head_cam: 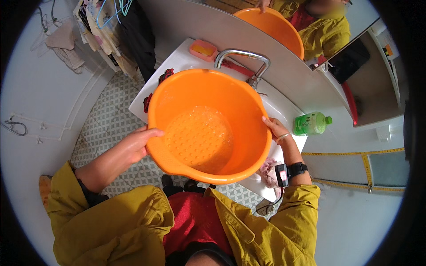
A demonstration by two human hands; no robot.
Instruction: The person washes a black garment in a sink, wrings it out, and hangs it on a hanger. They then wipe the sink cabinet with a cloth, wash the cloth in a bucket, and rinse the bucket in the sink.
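Note:
An orange plastic basin (248, 133) is held up over the near edge of a white washbasin counter (183, 55), with a little clear water over its studded bottom. My left hand (141, 143) grips its left rim, the thumb lying over the edge. On the right rim, my right hand (277, 129) has its thumb on top and its fingers hidden outside the wall. The chrome faucet (244, 55) stands just beyond the far rim. A pinkish cloth (269, 173) lies on the counter beneath my right wrist. Dark red patterned cloth (166, 75) shows beside the basin's left side.
A pink soap dish (203, 50) and a red comb (238, 67) lie behind the faucet. A green bottle (309, 123) is at the counter's right. A mirror (319, 43) runs along the wall. Clothes (103, 40) hang at the upper left above the patterned tile floor (113, 106).

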